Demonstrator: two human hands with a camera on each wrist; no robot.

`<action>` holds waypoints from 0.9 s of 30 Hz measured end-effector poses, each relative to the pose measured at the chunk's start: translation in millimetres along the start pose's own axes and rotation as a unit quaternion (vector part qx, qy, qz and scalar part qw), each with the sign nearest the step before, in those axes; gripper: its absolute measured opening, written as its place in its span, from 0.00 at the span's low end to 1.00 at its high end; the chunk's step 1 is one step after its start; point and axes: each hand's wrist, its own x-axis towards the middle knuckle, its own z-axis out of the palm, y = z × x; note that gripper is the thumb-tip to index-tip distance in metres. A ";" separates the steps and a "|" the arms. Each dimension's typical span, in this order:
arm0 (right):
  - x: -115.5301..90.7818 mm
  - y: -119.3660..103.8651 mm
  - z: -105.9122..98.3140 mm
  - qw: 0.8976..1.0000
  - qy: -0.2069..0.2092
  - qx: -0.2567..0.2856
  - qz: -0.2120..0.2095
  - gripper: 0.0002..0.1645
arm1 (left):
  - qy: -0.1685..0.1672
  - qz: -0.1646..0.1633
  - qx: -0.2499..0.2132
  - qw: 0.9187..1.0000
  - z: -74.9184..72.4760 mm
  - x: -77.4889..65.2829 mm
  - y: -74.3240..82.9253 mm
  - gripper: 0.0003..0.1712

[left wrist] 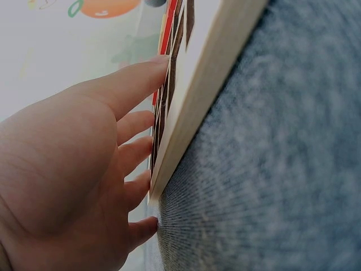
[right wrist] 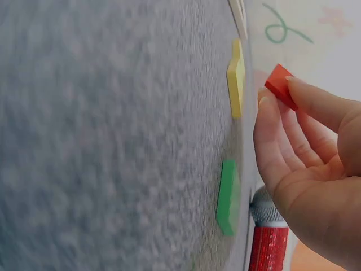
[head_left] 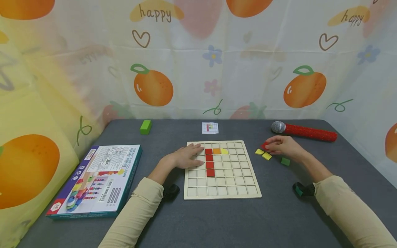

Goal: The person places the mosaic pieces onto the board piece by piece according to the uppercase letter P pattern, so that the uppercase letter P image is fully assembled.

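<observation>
Above the table [head_left: 223, 222], the right hand [head_left: 284, 146] pinches a flat red tile [right wrist: 280, 86]; left hand [head_left: 187, 157] spread; backdrop [head_left: 186, 65] reads "happy".

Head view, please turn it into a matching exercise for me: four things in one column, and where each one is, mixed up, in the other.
Things:
1. Microphone
2. Red tile off the board
3. Printed box
4. Small grid card

Places:
A. Pinched in the right hand
B. Just past the grid board's far edge
C. Near the table's far right corner
D. On the table's left side

Pairs: 1-C, 2-A, 3-D, 4-B
</observation>
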 end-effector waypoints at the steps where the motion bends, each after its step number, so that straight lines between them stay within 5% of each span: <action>1: -0.3 -0.9 1.6 1.000 -0.004 0.007 0.001 0.28 | 0.000 -0.001 0.000 1.000 0.3 0.3 -0.2 0.40; 27: -2.9 -23.8 58.0 0.992 -0.119 0.044 -0.004 0.24 | -0.002 -0.009 0.002 1.000 -1.0 0.4 1.1 0.40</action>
